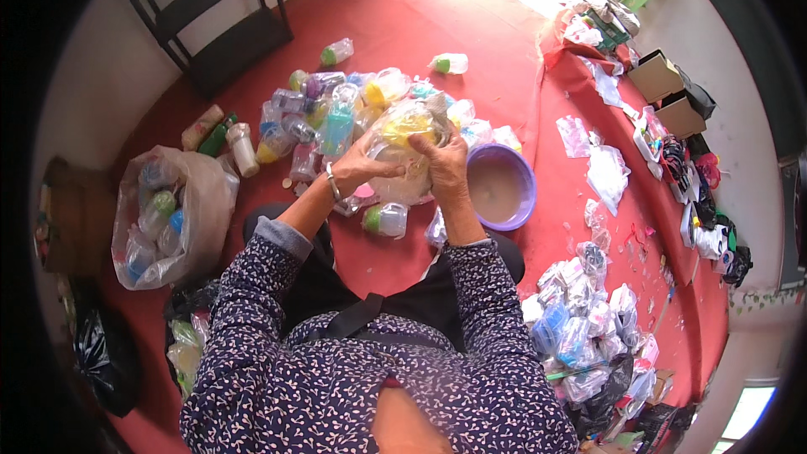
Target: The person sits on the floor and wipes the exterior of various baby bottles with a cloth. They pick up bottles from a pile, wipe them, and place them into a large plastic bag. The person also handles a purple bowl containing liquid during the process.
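My left hand (pixel 360 167) and my right hand (pixel 448 166) grip a crinkled see-through plastic item with yellow in it (pixel 403 130) from both sides. Whether it is a bag or a soft container, I cannot make out. Both thumbs press on its near side. Beyond and to the left lies a heap of see-through plastic bottles with coloured parts, among them a teal one (pixel 338 128). A bottle with a green end (pixel 387 220) lies just below my hands. Right of my right hand stands a purple basin (pixel 528 193) of cloudy liquid.
At my left stands a large see-through bag (pixel 197 240) of bottles, with a whitish bottle (pixel 242 150) beside it. A black shelf rack (pixel 220 25) is at the far left. Plastic waste (pixel 580 319) is piled at my right, near cardboard boxes (pixel 664 80) on the red floor covering (pixel 378 17).
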Tool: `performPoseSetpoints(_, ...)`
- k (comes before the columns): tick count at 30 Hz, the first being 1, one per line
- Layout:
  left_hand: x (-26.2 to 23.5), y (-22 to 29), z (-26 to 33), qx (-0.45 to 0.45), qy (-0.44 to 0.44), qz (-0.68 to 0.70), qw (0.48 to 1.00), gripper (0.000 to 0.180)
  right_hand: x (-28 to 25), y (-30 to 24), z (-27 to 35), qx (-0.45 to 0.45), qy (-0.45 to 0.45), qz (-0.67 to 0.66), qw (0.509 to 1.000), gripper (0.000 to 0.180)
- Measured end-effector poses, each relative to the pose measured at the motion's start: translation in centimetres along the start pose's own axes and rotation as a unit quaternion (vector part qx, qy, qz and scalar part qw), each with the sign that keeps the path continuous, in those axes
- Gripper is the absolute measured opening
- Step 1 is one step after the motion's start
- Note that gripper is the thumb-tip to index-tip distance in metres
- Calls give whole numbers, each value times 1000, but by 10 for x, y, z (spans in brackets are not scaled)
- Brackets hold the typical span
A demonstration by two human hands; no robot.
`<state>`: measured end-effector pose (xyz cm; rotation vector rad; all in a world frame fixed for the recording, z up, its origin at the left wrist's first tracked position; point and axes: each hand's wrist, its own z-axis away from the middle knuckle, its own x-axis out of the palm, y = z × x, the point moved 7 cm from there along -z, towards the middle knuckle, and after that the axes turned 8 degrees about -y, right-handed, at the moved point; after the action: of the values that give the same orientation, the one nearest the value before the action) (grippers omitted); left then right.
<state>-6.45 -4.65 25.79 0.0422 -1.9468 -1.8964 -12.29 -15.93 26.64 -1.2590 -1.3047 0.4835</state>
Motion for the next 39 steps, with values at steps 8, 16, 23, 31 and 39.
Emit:
performPoseSetpoints(8, -23, -8, -2, 71, 83, -80, 991, 78, -58, -28, -9, -14, 103, -170, 980, 23)
performPoseSetpoints(16, -55, -53, 0, 8, 128, 83, 988, 46, 31, -12, -1, -67, -97, 402, 908, 25)
performPoseSetpoints(23, -66, -40, 0, 19, 159, 289, 944, 44, -73, -23, -3, -8, 216, -112, 970, 24)
performPoseSetpoints(31, -90, -55, 0, 81, 106, 412, 901, 34, 62, 25, 16, -109, -227, 414, 874, 29)
performPoseSetpoints(39, -61, -9, 1, 111, 46, 422, 899, 44, -61, 32, 9, 176, 193, -216, 941, 34)
